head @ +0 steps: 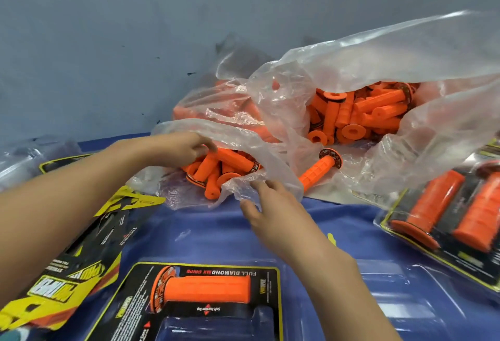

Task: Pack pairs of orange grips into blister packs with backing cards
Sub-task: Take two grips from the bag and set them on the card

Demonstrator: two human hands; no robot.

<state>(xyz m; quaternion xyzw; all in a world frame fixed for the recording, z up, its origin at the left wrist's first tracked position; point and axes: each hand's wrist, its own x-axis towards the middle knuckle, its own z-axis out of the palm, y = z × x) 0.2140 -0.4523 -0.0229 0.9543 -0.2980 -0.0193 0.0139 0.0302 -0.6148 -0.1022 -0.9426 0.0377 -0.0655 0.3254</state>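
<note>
Now you're reaching your left hand [186, 148] into the plastic bag [270, 97] at the loose orange grips [224, 163]; its grip is curling, can't tell on what. Your right hand [270, 205] grip is pinching the film, so be keeping it open and taking one only.

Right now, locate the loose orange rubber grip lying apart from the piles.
Head view, centre-right: the loose orange rubber grip lies on the clear plastic bag, just beyond the right hand.
</note>
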